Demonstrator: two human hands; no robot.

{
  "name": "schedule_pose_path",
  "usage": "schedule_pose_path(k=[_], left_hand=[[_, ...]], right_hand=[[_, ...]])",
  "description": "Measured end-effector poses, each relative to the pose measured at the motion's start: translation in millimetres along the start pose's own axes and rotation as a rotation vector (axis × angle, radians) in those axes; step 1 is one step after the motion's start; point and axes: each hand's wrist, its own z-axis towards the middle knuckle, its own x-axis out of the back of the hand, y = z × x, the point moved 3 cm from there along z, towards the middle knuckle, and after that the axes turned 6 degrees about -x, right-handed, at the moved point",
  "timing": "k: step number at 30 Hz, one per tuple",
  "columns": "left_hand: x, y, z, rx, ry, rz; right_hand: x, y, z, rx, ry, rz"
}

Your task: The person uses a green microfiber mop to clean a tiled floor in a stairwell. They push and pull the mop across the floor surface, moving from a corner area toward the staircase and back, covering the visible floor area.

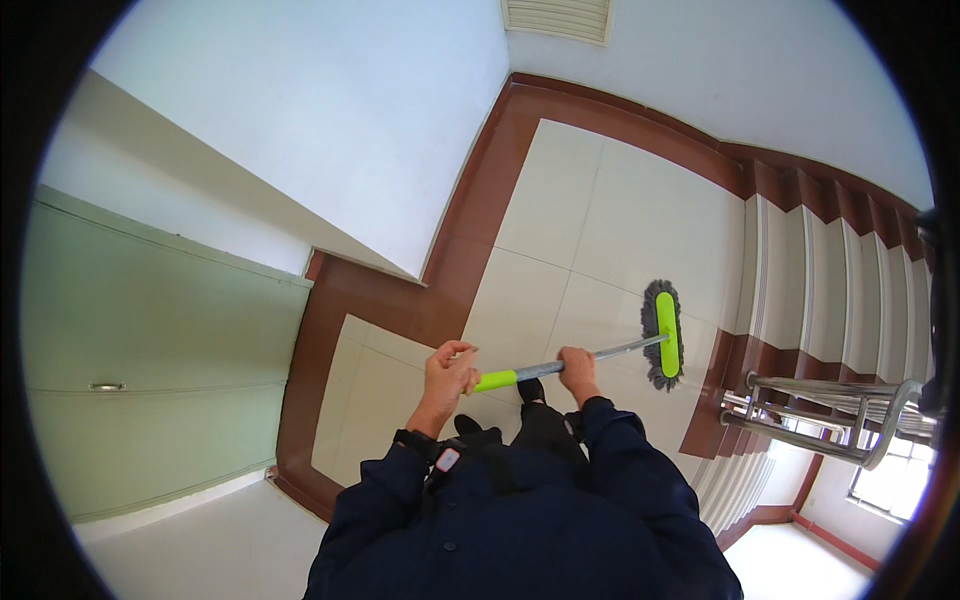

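Note:
A dust mop with a lime-green head (666, 335) and grey fringe lies on the pale tiles of the landing. Its metal pole (626, 349) runs left from the head towards my body. My right hand (579, 371) is closed around the grey part of the pole. At the pole's upper end, my left hand (452, 375) is against the lime-green grip (495, 381), fingers curled and partly raised; whether they grasp it is not plain. A dark band with a small device is on my left wrist.
Stairs (817, 277) border the landing on the right, with a metal handrail (825, 386) at lower right. A white wall corner (420, 274) juts in at upper left. A green door (165, 352) stands at left. My shoes (531, 389) are below the pole.

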Motion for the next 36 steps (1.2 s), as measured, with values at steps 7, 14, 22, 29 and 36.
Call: schedule_pose_path(k=[7,14,22,29,36], left_hand=[[58,14,-43,-0.007,0.161,0.002],[177,64,-222,-0.177,0.638,-0.116],[136,-23,-359,-0.291,0.964,-0.299],[122,-73,-269,-0.166,0.785,-0.293],[76,-37,-173,-0.243,0.467,-0.262]], right_hand=[[-29,-40,-13,0.108,-0.174,-0.176],[-80,-203,-99,0.716,-0.532,-0.011],[-70,-188,-159,1.034,-0.696,-0.118],[-68,-134,-87,0.853,-0.385,-0.189],[-34,-114,-7,0.741,-0.072,-0.093]])
